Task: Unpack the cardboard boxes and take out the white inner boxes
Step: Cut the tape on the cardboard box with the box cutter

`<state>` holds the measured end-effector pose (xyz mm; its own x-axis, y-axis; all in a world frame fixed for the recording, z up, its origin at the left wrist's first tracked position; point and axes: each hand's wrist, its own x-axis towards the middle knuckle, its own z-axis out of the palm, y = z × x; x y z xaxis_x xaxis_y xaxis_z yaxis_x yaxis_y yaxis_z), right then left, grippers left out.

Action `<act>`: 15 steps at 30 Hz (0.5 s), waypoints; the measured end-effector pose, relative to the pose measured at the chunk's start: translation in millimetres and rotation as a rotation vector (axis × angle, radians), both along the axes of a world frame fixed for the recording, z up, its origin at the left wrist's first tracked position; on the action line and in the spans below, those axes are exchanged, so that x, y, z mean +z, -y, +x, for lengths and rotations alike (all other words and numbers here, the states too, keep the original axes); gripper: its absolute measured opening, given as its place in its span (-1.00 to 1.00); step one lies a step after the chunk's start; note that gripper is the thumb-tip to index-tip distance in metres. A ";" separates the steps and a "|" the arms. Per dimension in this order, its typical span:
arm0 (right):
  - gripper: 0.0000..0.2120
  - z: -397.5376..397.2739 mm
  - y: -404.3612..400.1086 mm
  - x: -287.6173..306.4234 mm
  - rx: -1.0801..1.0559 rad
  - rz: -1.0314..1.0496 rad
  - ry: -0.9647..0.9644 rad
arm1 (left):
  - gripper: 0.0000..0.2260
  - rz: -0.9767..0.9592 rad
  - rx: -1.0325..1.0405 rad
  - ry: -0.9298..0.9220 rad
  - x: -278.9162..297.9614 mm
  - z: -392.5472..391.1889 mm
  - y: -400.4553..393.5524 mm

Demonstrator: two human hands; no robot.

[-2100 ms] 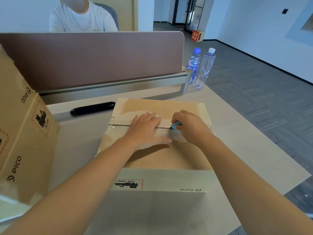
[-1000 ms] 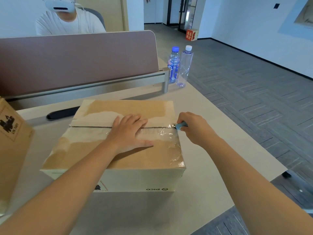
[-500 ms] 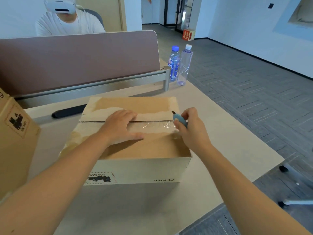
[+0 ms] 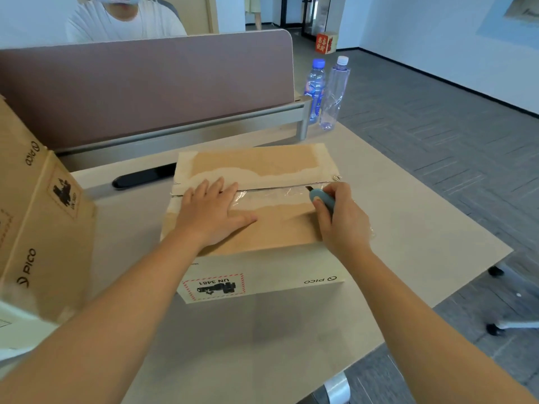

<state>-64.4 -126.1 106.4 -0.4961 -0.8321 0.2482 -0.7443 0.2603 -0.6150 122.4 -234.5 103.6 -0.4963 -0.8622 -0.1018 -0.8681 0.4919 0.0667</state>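
A closed cardboard box (image 4: 256, 228) sits in the middle of the bench (image 4: 291, 330), its printed front side facing the near edge. The left hand (image 4: 211, 212) lies flat on the box's top near flap, fingers straight and spread, pressing down beside the taped centre seam. The right hand (image 4: 342, 221) is curled round a small blue cutter (image 4: 320, 198) at the right end of that seam, its blade tip at the clear tape (image 4: 271, 196). At the bench's left edge stands a second, taller cardboard box (image 4: 38, 228), near the first but apart from it. Behind the middle box a black bar-shaped object (image 4: 143, 177) lies against the far edge, under the brown divider panel (image 4: 140, 86). Two plastic bottles (image 4: 325, 91) stand at the far right corner. Beyond the divider sits a person in a white shirt (image 4: 125, 20).
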 end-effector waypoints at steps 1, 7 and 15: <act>-0.79 -2.4 2.0 0.3 0.015 -0.003 0.003 | -0.24 0.002 0.012 -0.002 -0.5 -0.7 -1.2; -0.80 -19.1 8.6 4.7 0.121 -0.080 0.226 | -0.25 -0.014 0.079 -0.038 8.0 -8.4 -5.0; -0.89 -90.5 -17.7 25.7 0.202 -0.099 0.373 | -0.31 -0.084 -0.073 -0.322 27.5 -99.4 -84.6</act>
